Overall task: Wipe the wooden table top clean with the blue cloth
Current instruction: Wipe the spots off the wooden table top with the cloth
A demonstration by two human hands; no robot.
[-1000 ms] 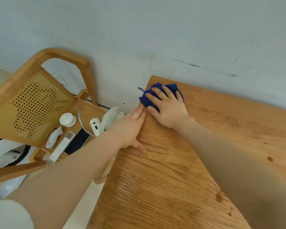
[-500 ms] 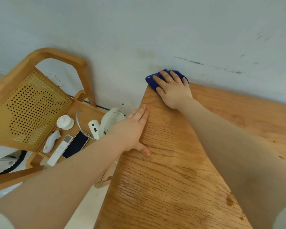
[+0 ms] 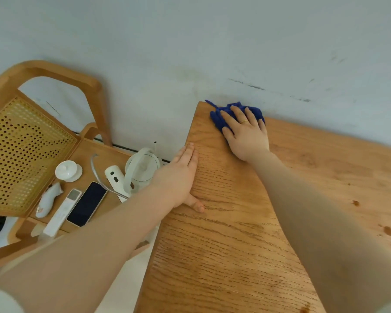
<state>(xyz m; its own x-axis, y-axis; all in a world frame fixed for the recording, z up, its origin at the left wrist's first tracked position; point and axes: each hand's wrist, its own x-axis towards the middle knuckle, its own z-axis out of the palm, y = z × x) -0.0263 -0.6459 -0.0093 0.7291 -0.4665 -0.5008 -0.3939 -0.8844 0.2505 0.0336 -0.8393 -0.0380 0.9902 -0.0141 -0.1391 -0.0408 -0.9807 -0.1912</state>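
We press our right hand (image 3: 245,132) flat on the blue cloth (image 3: 221,116), fingers spread and nearly straight over it, so the bunched cloth is pinned against the wooden table top (image 3: 235,233) at its far left corner, right where the table meets the wall (image 3: 190,41). A broad, open palm looks like the sensible hold here: it keeps plenty of cloth in contact with the wood and lets us push it into the corner without it balling up. A thin ring shows on one finger.

Our left hand (image 3: 181,179) lies open along the table's left edge, fingers straight and held together, thumb resting on the wood. We judge it is there to brace us as we lean far forward.

The wall hems in the cloth on the far side, so any stroke from here has to run along it or back toward us. A few dark spots (image 3: 386,230) mark the wood at the right, well apart from the cloth; we judge that area is not yet wiped.

Beside the table stands a wooden chair (image 3: 54,73) with a cane back. On its seat lie a phone (image 3: 87,203), a white remote (image 3: 62,213), a small white lid (image 3: 68,170), a white fan (image 3: 142,170) and another pale gadget. None of them is on the table or in the cloth's way.
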